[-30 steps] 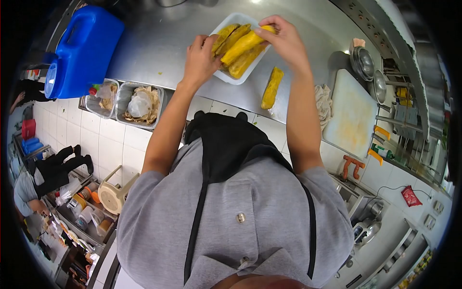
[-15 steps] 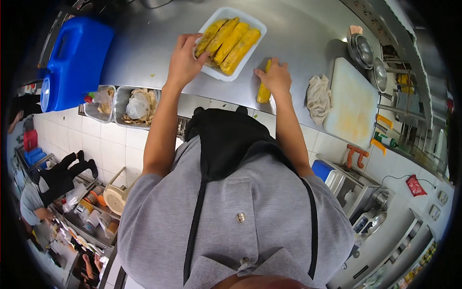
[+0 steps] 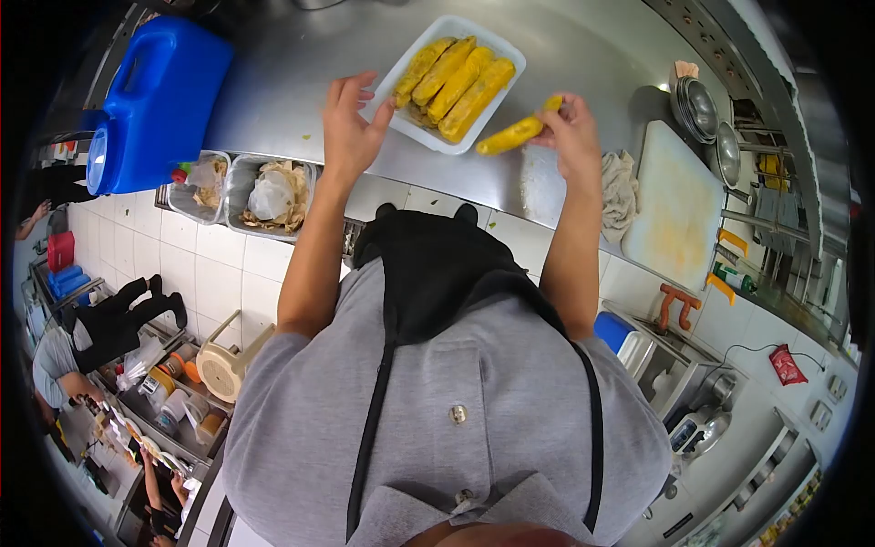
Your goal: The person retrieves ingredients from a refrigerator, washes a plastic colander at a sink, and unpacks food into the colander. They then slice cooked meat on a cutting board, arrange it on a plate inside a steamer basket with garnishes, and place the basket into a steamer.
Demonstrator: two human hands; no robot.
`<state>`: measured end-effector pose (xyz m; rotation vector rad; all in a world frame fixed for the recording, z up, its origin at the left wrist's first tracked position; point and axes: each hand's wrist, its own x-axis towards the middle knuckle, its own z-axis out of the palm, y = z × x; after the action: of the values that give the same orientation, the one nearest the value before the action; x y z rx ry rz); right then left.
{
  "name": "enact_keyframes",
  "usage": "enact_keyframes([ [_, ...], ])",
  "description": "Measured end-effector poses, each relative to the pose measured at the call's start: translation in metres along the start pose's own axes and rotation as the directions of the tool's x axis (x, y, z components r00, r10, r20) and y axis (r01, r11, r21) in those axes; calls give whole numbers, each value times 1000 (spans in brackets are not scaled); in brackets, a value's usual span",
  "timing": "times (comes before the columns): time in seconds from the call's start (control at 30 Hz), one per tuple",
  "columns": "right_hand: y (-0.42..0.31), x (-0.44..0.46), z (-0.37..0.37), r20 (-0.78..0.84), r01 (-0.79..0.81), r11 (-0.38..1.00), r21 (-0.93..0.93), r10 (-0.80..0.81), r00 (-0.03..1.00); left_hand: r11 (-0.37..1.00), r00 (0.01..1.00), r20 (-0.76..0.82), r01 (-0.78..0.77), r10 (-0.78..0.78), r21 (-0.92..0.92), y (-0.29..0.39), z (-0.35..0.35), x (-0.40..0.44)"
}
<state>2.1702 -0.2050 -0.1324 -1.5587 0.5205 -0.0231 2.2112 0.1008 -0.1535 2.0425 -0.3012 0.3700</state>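
Observation:
A white plastic tray (image 3: 453, 25) on the steel counter holds several long yellow plantains (image 3: 453, 84) with dark patches, lying side by side. My right hand (image 3: 572, 137) is closed on one end of another yellow plantain (image 3: 510, 135), which is raised above the counter and points left towards the tray's near right corner. Beside the tray's left edge is my left hand (image 3: 353, 128). Its fingers are apart and hold nothing; whether the fingertips touch the tray I cannot tell.
A blue jug (image 3: 173, 100) stands at the counter's left end, above bins of scraps (image 3: 269, 196). On the right lie a crumpled cloth (image 3: 620, 193), a white cutting board (image 3: 679, 196) and stacked metal bowls (image 3: 697, 109). Other people (image 3: 100, 337) are at far left.
My right hand has lifted the single plantain off the counter and turned it crosswise towards the tray. My left hand has drawn slightly away from the tray's plantains.

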Motion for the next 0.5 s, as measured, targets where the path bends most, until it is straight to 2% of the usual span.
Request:
enact_keyframes([
  [0.07,-30,-3,21,73,127,986,105,-135,988,998,999,-8,-32,32,-54,6,0,-3],
  [0.2,-62,14,61,127,120,986,113,-134,983,997,998,5,-59,59,-52,16,0,-1],
  [0.27,-61,31,80,109,84,989,-124,-71,992,998,999,13,-50,50,-29,15,2,-1],
  [0.3,-53,39,84,102,88,989,-118,-76,992,998,998,17,-59,60,-29,16,4,-2],
  [0.33,-42,44,88,-4,219,905,-366,-237,971,999,998,28,-51,51,-13,17,5,-4],
  [0.37,-34,51,89,-65,294,744,-600,-412,909,999,998,36,-43,43,5,18,5,-4],
  [0.5,-32,23,59,-112,269,733,-624,-425,898,995,995,40,-95,93,41,9,10,-10],
])
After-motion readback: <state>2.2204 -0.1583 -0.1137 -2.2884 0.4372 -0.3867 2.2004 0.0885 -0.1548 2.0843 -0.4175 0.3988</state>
